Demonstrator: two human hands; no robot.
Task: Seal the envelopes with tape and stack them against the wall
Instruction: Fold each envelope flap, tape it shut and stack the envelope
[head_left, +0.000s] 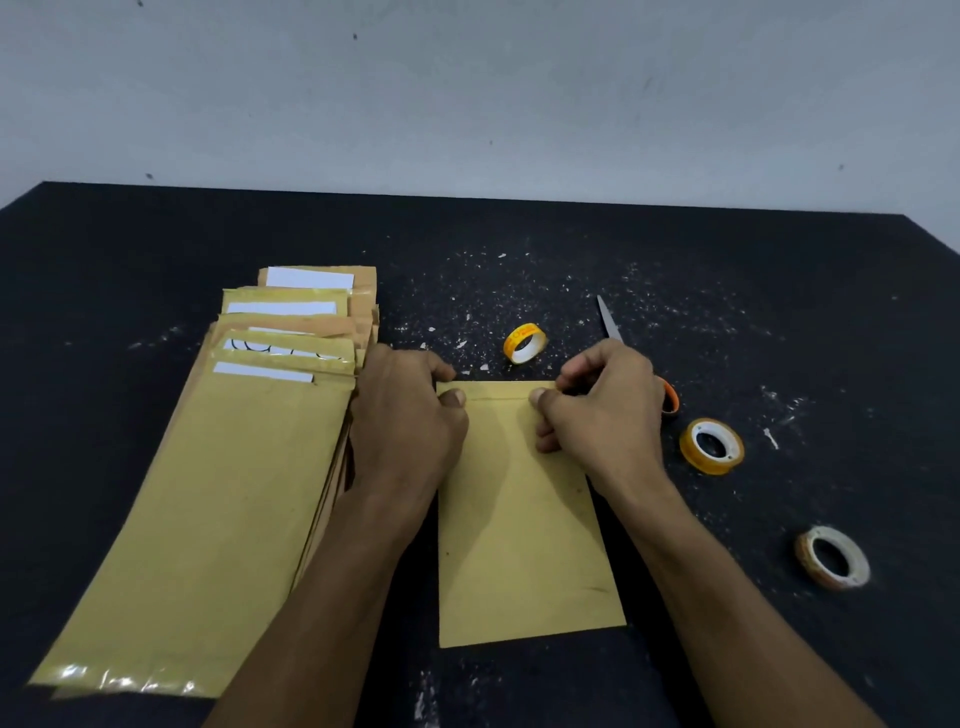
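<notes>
While both thumbs press envelope (519, 519) flap, tape roll (524, 343) lettering unreadable

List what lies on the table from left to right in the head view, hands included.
Pile of envelopes → left hand → single envelope → right hand → yellow tape roll → whitish tape roll. The small yellow roll and the scissors, farther back, overlap these in order.
</notes>
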